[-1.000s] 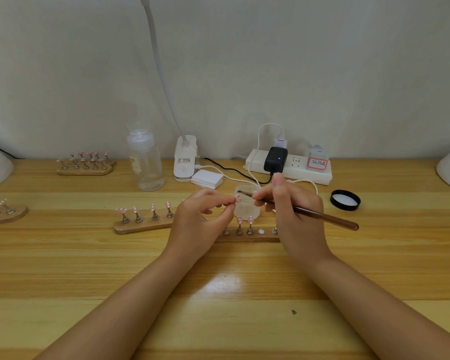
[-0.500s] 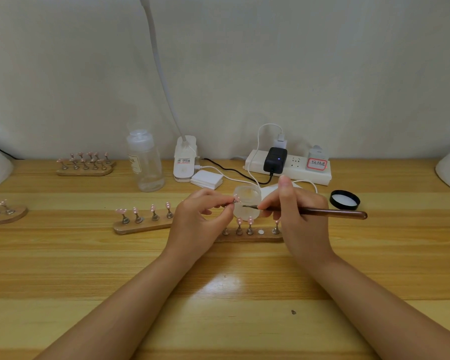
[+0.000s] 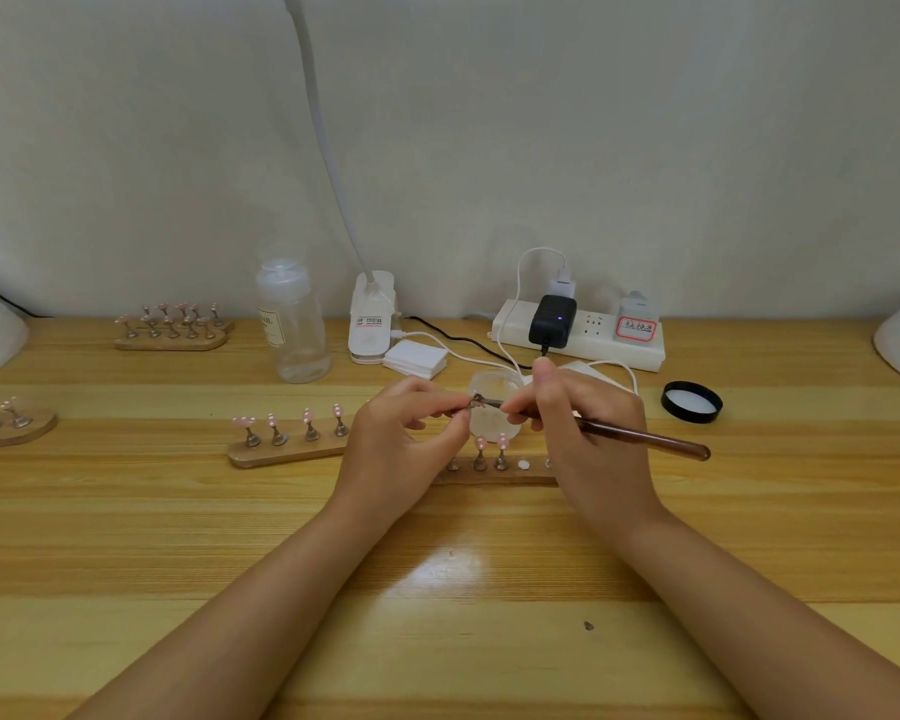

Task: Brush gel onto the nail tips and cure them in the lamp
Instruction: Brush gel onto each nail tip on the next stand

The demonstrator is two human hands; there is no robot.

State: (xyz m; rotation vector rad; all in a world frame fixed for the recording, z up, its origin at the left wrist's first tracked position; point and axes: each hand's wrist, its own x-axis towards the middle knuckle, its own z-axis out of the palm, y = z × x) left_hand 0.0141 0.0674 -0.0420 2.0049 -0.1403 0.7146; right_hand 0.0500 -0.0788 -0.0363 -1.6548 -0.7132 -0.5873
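A small nail tip (image 3: 475,402) is pinched between the thumb and fingers of the left hand (image 3: 401,449), held up above the bench (image 3: 178,537). The brush (image 3: 640,436) meets it from the right, its bristle end touching the tip; the right hand (image 3: 588,433) grips the brown handle with curled fingers, thumb upright. Just behind both sets of fingers stands an open gel jar (image 3: 494,413). Below the fingers lies a wooden holder strip (image 3: 494,478) with more tips on stands; another strip (image 3: 287,449) lies left of the left hand. A black lid (image 3: 692,402) sits right of the brush handle.
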